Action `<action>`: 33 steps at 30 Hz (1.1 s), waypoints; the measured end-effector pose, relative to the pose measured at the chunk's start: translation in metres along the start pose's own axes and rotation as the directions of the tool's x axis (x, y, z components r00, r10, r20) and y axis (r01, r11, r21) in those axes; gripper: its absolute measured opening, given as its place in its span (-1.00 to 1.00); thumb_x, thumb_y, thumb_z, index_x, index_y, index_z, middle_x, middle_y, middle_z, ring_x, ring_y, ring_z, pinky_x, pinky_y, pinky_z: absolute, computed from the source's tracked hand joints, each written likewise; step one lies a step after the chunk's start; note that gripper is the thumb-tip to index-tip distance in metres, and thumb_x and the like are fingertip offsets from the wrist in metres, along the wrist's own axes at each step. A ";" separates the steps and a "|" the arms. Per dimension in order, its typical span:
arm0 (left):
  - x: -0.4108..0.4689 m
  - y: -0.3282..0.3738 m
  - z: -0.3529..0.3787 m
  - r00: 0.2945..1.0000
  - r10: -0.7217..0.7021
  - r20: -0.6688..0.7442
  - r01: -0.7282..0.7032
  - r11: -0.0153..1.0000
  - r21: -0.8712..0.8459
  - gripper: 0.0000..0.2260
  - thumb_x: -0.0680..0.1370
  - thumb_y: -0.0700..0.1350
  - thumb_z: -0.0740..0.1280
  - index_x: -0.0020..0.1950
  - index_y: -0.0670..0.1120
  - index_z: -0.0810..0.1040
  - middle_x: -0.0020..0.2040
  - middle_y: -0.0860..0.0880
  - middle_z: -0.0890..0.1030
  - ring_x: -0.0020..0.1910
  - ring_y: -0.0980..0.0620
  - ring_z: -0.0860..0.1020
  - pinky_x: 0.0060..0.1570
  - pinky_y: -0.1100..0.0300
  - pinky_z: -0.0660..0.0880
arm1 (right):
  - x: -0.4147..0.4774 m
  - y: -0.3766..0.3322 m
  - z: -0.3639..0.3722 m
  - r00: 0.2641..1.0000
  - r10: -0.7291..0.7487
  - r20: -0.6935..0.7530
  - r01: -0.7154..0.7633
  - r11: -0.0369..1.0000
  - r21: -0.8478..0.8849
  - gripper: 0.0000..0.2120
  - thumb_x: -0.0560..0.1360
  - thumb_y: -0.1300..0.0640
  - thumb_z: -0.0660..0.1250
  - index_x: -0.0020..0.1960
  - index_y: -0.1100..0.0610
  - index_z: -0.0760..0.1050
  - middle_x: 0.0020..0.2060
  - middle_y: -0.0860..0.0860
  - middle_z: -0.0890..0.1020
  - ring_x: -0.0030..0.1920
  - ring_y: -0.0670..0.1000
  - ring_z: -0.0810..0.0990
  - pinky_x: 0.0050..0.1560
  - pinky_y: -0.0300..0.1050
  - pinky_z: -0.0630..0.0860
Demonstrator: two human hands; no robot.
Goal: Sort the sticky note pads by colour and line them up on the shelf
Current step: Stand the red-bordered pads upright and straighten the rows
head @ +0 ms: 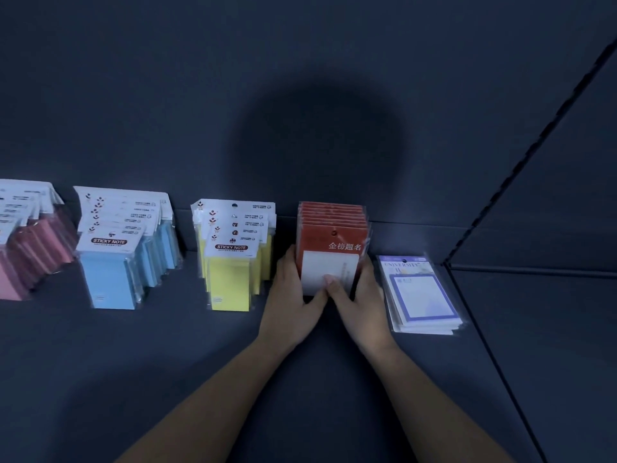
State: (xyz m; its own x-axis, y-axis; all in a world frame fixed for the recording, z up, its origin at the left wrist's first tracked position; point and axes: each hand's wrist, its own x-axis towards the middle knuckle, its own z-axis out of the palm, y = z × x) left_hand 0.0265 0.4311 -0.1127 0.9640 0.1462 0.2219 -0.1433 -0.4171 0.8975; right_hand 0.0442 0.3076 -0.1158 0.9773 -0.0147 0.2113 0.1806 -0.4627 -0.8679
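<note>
Dark matte shelf [100, 369], dim light. Row of red-carded, film-wrapped sticky note packs [334, 233] upright at centre-right; left grip [287, 295], right grip [361, 304] clasp its flanks. Light, probably slippery, fans apart: squeeze sides low.

Dim, bluish light from behind casts a round head shadow [317, 155] on the back panel [133, 95]; wide-angle edges bend.
</note>
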 end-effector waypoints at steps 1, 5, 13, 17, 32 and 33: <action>0.000 0.001 0.000 1.000 -0.010 0.000 0.010 1.000 -0.009 -0.34 0.45 0.02 0.38 0.46 -0.09 0.17 0.31 -0.03 0.37 0.30 0.07 0.40 0.28 0.00 0.40 | 0.000 0.000 0.000 1.000 0.011 0.000 -0.011 1.000 0.009 -0.41 0.38 -0.14 0.30 0.35 0.00 0.26 0.12 -0.16 0.55 0.16 -0.11 0.53 0.19 -0.16 0.44; -0.006 0.004 -0.001 0.999 -0.031 -0.029 0.031 1.000 0.002 -0.28 0.46 -0.04 0.39 0.50 -0.13 0.08 0.40 -0.08 0.29 0.40 0.02 0.29 0.39 -0.01 0.28 | -0.003 -0.002 -0.002 0.999 0.038 0.007 -0.038 0.999 0.024 -0.33 0.45 -0.03 0.35 0.45 0.08 0.15 0.28 -0.05 0.48 0.29 -0.04 0.44 0.32 0.00 0.38; -0.048 0.004 -0.019 0.991 0.130 0.021 -0.132 0.981 0.139 -0.36 0.54 -0.21 0.27 0.52 -0.11 -0.01 0.48 0.05 0.10 0.45 0.22 0.03 0.31 0.58 -0.10 | -0.030 -0.015 -0.004 0.959 0.050 -0.280 -0.031 0.997 0.072 -0.49 0.49 0.28 0.28 0.40 0.19 0.23 0.27 -0.01 0.37 0.32 -0.03 0.35 0.35 -0.12 0.29; -0.060 0.008 -0.049 0.960 0.251 -0.127 -0.233 0.962 0.145 -0.56 0.50 -0.26 0.25 0.38 -0.12 0.31 0.26 0.04 0.37 0.27 0.15 0.33 0.30 0.34 0.24 | -0.049 -0.042 0.009 0.929 -0.242 -0.279 0.243 0.970 -0.032 -0.68 0.41 0.40 0.19 0.13 0.23 0.47 -0.02 -0.01 0.47 0.02 -0.06 0.45 0.09 -0.18 0.41; -0.057 -0.020 -0.079 0.918 -0.164 -0.360 0.200 0.978 0.063 -0.50 0.46 -0.43 0.14 0.40 -0.19 0.30 0.36 -0.08 0.31 0.30 0.03 0.34 0.30 0.22 0.28 | -0.072 -0.074 0.091 0.964 -0.135 0.229 0.206 0.924 -0.322 -0.49 0.47 0.36 0.16 0.42 0.24 0.28 0.15 0.10 0.40 0.13 0.02 0.35 0.15 -0.27 0.29; -0.056 -0.019 -0.080 0.920 -0.158 -0.358 0.195 0.978 0.070 -0.50 0.45 -0.43 0.14 0.39 -0.19 0.31 0.35 -0.08 0.32 0.30 0.01 0.34 0.30 0.17 0.31 | -0.072 -0.074 0.092 0.963 -0.139 0.230 0.213 0.916 -0.341 -0.49 0.47 0.35 0.15 0.42 0.24 0.26 0.15 0.10 0.40 0.13 0.03 0.35 0.16 -0.24 0.30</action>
State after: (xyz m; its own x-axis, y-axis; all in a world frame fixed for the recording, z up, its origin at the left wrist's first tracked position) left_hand -0.0430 0.5024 -0.1123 0.8294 0.5219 0.1993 0.0634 -0.4424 0.8946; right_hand -0.0298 0.4241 -0.1080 0.9418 0.2538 0.2203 0.3360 -0.7292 -0.5962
